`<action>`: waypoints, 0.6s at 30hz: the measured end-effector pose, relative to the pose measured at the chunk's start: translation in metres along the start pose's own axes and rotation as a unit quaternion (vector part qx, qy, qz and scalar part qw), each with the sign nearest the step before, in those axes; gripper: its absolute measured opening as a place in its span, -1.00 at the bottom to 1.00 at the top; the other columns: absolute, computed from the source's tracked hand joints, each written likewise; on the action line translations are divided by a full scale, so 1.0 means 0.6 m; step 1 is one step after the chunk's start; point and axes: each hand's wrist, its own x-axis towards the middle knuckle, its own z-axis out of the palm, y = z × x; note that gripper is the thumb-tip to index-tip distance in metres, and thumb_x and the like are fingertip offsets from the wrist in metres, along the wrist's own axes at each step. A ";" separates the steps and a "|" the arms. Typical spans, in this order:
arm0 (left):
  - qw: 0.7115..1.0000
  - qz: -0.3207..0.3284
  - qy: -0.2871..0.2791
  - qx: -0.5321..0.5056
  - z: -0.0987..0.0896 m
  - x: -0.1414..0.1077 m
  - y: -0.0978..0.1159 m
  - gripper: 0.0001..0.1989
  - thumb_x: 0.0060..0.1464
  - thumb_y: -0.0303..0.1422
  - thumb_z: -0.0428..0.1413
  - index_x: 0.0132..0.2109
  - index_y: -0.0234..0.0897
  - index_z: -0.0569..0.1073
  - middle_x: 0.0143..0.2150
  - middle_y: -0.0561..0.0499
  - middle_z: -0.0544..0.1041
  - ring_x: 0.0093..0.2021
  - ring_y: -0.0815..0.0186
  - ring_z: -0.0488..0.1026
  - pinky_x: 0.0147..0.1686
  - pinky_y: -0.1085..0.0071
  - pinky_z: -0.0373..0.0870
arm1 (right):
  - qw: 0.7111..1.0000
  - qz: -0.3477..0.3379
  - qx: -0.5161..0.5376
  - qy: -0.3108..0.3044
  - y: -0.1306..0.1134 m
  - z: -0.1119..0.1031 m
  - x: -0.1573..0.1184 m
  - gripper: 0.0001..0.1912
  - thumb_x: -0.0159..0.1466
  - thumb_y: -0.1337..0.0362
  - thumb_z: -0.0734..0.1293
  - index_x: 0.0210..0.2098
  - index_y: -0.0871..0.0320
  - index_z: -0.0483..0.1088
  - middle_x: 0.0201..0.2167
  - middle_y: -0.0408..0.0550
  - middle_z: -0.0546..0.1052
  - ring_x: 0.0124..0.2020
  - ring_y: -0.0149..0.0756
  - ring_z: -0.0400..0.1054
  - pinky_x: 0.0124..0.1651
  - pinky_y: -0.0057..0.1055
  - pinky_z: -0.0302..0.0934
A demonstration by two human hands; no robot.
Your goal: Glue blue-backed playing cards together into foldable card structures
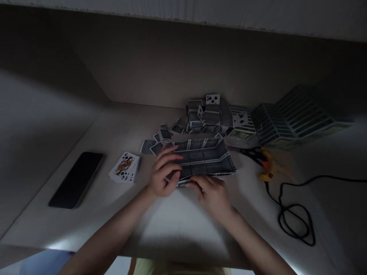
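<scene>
A long open box built from playing cards (197, 156), with grey patterned card backs lining it, sits in front of me. My left hand (164, 173) is at its left end, fingers spread over the inside and the thumb near the front wall. At the middle of the front wall, my right hand (210, 193) pinches the edge between thumb and fingers. Part of a card face shows low on that wall between the hands. Loose cards (164, 133) lie scattered just behind my left hand.
Left are a black phone (77, 180) and a card stack (125, 167) topped by a queen. Behind stands a model made of cards (208, 116), with folded card panels (295, 116) to its right. An orange-yellow glue gun (268, 166) trails a black cable (296, 206). A shelf edge hangs above.
</scene>
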 end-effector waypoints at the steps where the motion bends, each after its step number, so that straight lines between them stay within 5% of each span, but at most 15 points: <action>1: 0.999 0.012 0.019 0.049 -0.008 0.000 0.010 -0.90 0.03 -0.41 0.03 -0.29 -0.25 0.44 -0.23 -0.09 0.54 0.00 0.08 0.42 0.02 -0.06 0.32 | 1.000 -0.002 -0.001 0.001 0.000 0.000 0.001 -0.83 0.31 0.24 0.25 -0.33 0.14 0.44 -0.43 -0.12 0.59 -0.45 -0.37 0.45 -0.36 -0.44 0.19; 3: 0.988 0.039 0.033 0.148 -0.024 -0.002 0.032 -0.87 -0.04 -0.46 0.09 -0.27 -0.23 0.43 -0.38 -0.01 0.49 -0.26 0.20 0.43 -0.20 0.15 0.39 | 1.000 -0.005 -0.002 0.003 -0.001 0.000 0.001 -0.84 0.32 0.27 0.24 -0.33 0.14 0.44 -0.45 -0.13 0.58 -0.46 -0.37 0.44 -0.36 -0.44 0.19; 6: 0.970 0.077 -0.121 0.197 -0.034 -0.010 0.063 -0.88 -0.02 -0.50 0.10 -0.27 -0.28 0.43 -0.53 0.07 0.43 -0.50 0.32 0.35 -0.45 0.34 0.29 | 1.000 -0.007 -0.002 0.010 0.000 0.003 -0.002 -0.83 0.32 0.31 0.21 -0.31 0.15 0.43 -0.44 -0.12 0.58 -0.45 -0.38 0.44 -0.36 -0.44 0.19; 8: 0.954 0.044 -0.186 0.230 -0.031 -0.019 0.080 -0.88 0.05 -0.49 0.07 -0.22 -0.31 0.44 -0.52 0.06 0.47 -0.52 0.34 0.38 -0.48 0.37 0.29 | 1.000 -0.007 0.000 0.015 0.001 0.006 -0.005 -0.83 0.33 0.31 0.21 -0.29 0.15 0.43 -0.42 -0.11 0.59 -0.43 -0.38 0.45 -0.34 -0.45 0.21; 12: 0.933 -0.060 -0.222 0.278 -0.017 -0.039 0.104 -0.81 0.16 -0.42 0.01 -0.11 -0.34 0.44 -0.48 0.03 0.52 -0.55 0.30 0.43 -0.52 0.34 0.33 | 1.000 -0.003 0.014 0.021 0.002 0.010 -0.007 -0.85 0.33 0.29 0.22 -0.28 0.15 0.42 -0.40 -0.09 0.59 -0.43 -0.38 0.47 -0.33 -0.45 0.25; 18: 0.919 -0.065 -0.249 0.297 -0.014 -0.043 0.111 -0.83 0.20 -0.44 0.02 -0.09 -0.34 0.43 -0.45 0.02 0.54 -0.53 0.28 0.46 -0.54 0.35 0.36 | 0.998 0.010 0.053 0.037 0.010 0.005 -0.015 -0.90 0.30 0.26 0.26 -0.25 0.12 0.39 -0.44 -0.14 0.58 -0.46 -0.41 0.47 -0.37 -0.48 0.29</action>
